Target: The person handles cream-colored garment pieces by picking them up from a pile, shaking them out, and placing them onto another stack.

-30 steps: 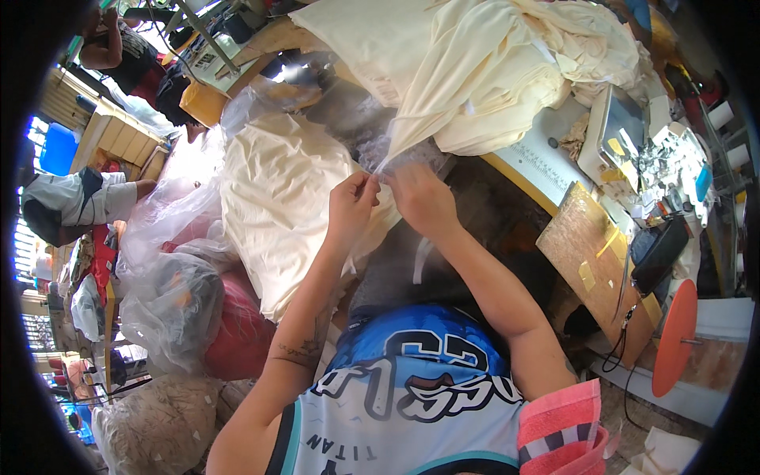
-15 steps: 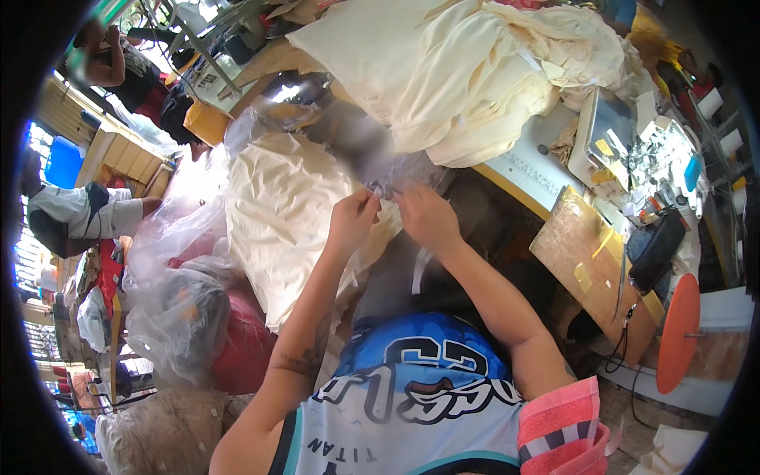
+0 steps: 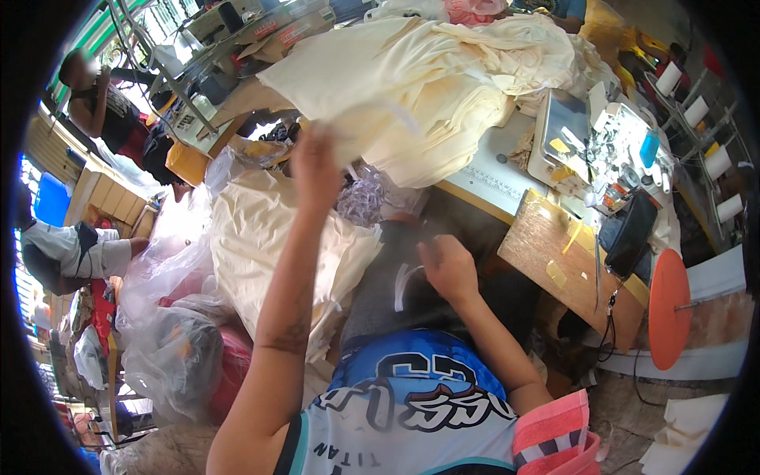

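Observation:
My left hand [image 3: 315, 166] is raised at the near left edge of a stack of cream fabric [image 3: 348, 67]. It is blurred but looks closed, and a smeared white strip [image 3: 400, 115] trails from it to the right. My right hand [image 3: 451, 267] is held lower, above my lap, with its fingers curled together; whatever is in them, if anything, is hidden. White strips [image 3: 401, 286] lie across my dark-covered lap beside it. Between the hands and farther off sits a clear plastic bag [image 3: 362, 198] with a tangle of narrow whitish strips.
A large cream cloth bundle [image 3: 265, 245] lies at my left, beside clear plastic bags [image 3: 170, 340]. At the right are a wooden board [image 3: 554, 257], a black pouch [image 3: 631, 231] and an orange disc [image 3: 670, 309]. Another person [image 3: 103, 107] stands far left.
My hands were together in front of me, pinching something small. They have parted: the left has moved up and away to the left, the right down and back. The view has shifted slightly.

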A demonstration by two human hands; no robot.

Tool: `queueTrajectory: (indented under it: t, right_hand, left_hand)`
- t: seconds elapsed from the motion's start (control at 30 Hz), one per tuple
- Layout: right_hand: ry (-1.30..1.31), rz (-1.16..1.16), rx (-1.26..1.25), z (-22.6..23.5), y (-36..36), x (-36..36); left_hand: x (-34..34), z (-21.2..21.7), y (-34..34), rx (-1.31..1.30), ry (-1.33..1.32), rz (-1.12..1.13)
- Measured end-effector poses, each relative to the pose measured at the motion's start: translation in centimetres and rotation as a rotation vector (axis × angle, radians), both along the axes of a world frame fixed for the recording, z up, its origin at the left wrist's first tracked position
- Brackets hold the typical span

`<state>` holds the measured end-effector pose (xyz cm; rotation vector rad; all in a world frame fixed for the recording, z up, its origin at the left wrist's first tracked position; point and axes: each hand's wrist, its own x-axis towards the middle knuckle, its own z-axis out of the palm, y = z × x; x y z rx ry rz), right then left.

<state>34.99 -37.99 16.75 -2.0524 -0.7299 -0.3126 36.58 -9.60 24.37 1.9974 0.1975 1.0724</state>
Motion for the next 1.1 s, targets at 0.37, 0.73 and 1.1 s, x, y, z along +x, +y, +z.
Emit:
queueTrajectory:
  t: [0.37,0.73,1.1]
  right_hand:
    - [-0.464,0.234,0.405,17.0,6.9,3.4]
    - [-0.116,1.187,0.084,22.3,7.7,4.2]
    - [0.618,0.622,0.604,18.2,22.8,7.5]
  left_hand:
    - [-36.9,10.0,6.1,0.411,0.044,0.867]
    - [-52.8,17.8,3.8,1.146,0.389,1.074]
    - [-36.6,14.7,22.3,0.509,0.345,0.736]
